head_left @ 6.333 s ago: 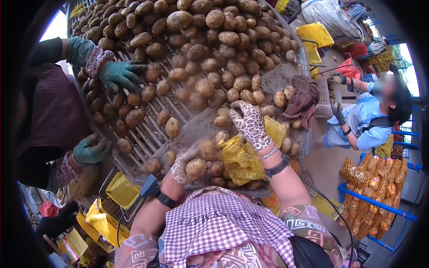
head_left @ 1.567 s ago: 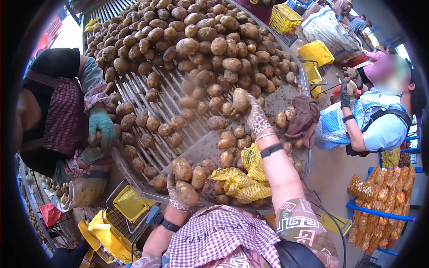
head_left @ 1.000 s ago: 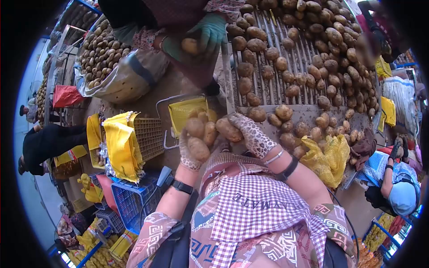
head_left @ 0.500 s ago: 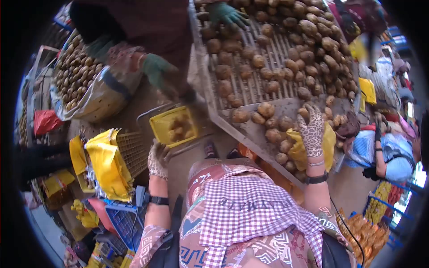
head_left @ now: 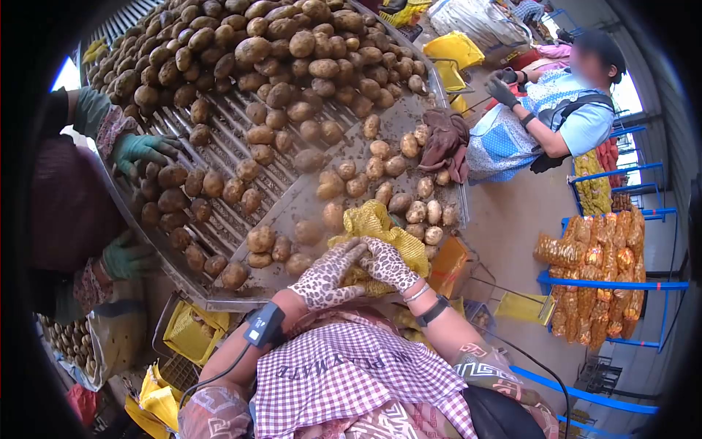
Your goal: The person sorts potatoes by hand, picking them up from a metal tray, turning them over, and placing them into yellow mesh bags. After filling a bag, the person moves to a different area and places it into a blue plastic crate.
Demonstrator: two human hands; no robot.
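Observation:
A yellow mesh bag (head_left: 393,235) lies bunched at the near edge of the metal sorting table, among loose potatoes (head_left: 380,149). My right hand (head_left: 393,266), in a leopard-print glove, is closed on the near side of the bag. Beside it my left hand (head_left: 327,278), in a matching glove, reaches across with its fingertips meeting the bag and my right fingers. Its grip on the mesh is partly hidden. Several potatoes sit just left of the bag, and several more lie to its right. The bag's contents are hidden.
Potatoes are piled high at the back of the slatted table (head_left: 292,212). A co-worker's green-gloved hand (head_left: 146,151) rests by potatoes at left. A dark cloth (head_left: 444,143) hangs on the right edge. Another person (head_left: 563,110) stands beyond it. Filled orange bags (head_left: 599,271) are on a blue rack.
The view has turned right. My left hand has come from beside the yellow crate to the mesh bag, joining my right hand. The bag is now bunched between both hands.

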